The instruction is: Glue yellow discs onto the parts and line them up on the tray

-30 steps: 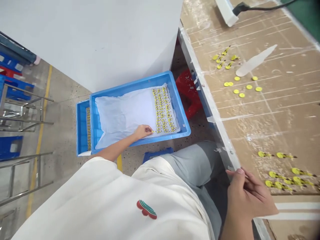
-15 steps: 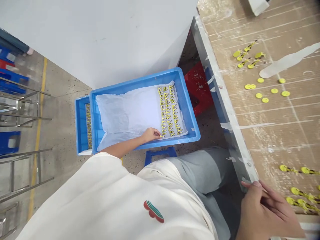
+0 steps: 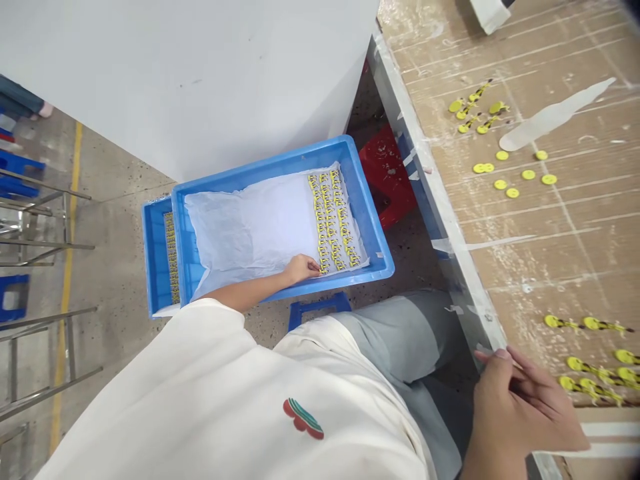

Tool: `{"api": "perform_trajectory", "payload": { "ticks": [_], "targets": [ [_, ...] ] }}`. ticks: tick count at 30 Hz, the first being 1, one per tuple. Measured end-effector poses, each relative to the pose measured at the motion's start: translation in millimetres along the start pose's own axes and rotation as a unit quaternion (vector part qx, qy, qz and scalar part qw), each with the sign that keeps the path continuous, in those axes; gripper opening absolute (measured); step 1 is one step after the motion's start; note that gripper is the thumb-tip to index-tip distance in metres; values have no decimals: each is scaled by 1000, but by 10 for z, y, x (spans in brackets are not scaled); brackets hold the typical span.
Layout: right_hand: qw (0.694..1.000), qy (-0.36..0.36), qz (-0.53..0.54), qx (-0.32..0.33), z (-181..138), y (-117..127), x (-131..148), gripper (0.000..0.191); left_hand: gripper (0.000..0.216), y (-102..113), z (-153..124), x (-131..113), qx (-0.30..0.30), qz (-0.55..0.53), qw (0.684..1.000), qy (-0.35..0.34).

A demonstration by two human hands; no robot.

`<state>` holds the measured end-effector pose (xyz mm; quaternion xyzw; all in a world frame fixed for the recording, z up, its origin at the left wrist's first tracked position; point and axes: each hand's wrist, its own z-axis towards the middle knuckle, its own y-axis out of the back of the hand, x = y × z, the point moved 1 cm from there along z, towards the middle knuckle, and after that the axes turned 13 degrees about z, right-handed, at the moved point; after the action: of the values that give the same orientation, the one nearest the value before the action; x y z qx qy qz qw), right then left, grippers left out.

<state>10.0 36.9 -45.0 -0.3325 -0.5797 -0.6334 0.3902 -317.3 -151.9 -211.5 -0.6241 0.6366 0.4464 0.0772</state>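
My left hand (image 3: 301,269) reaches into a blue plastic bin (image 3: 387,263). Its fingertips are pinched on a small yellow figure (image 3: 323,270) at the near end of a row. Several such figures (image 3: 330,220), yellow with dark parts, stand in three rows on a white liner sheet (image 3: 250,227). On the edge of the worktable (image 3: 480,293), my right hand (image 3: 525,403) rests with fingers curled and the thumb pressed towards the index finger; what they hold, if anything, is hidden. Beside it, several yellow figures (image 3: 595,325) on round bases lie on the cardboard top.
Yellow discs (image 3: 529,175) and more figures (image 3: 470,110) lie farther up the table. A second blue bin (image 3: 153,260) holding packed figures sits left of the first. A blue stool (image 3: 320,307), a red stool (image 3: 385,170), a white panel (image 3: 200,87) and metal-legged stools (image 3: 45,373) stand around.
The view has shifted slightly, so the table appears farther left. My left hand stays at the row's end with the yellow figure. My right hand keeps its place on the table edge.
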Motion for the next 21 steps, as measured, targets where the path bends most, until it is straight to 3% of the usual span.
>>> {"api": "perform_trajectory", "payload": {
  "ticks": [15,21],
  "targets": [
    [996,58,63,-8,13,-10,-72,38,33,3,15,-138,-29,18,999,32],
    [996,52,73,7,16,6,-116,38,30,-11,14,-115,10,-8,998,57]
  ]
}}
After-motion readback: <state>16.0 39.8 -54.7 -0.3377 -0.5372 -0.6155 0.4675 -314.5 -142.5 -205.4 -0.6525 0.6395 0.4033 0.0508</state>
